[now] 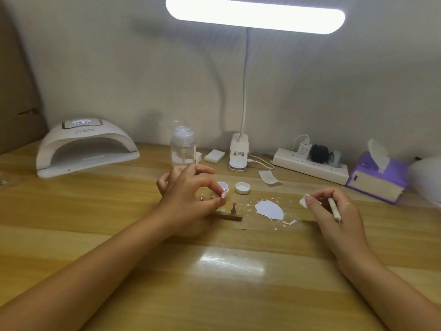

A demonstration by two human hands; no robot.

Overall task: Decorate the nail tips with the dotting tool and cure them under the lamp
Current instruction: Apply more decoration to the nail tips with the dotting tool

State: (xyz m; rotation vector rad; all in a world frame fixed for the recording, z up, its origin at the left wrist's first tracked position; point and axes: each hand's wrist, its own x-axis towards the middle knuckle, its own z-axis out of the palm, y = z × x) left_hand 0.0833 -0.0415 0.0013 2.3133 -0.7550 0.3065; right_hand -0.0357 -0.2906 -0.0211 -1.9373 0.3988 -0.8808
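Observation:
My left hand (pixel 188 189) hovers over a small wooden stand (pixel 230 215) and pinches a pink nail tip (pixel 223 194) between thumb and forefinger. Another pink nail tip (pixel 233 202) sits on a holder on the stand. Two more nail tips (pixel 202 197) show behind my fingers. My right hand (pixel 334 211) holds a white dotting tool (pixel 334 209) and pinches a small white wipe (pixel 306 201). A patch of white gel (pixel 269 209) lies on a clear mat (pixel 250 224). An open white jar (pixel 224 187) and its lid (pixel 242 188) stand behind the stand. The white curing lamp (pixel 86 149) stands at the back left.
A clear pump bottle (pixel 183 146), a white block (pixel 214 156) and a clip desk lamp (pixel 238 154) stand along the wall. A power strip (pixel 310 166) and a purple tissue box (pixel 377 175) are at the back right. A loose wipe (pixel 268 176) lies near the strip.

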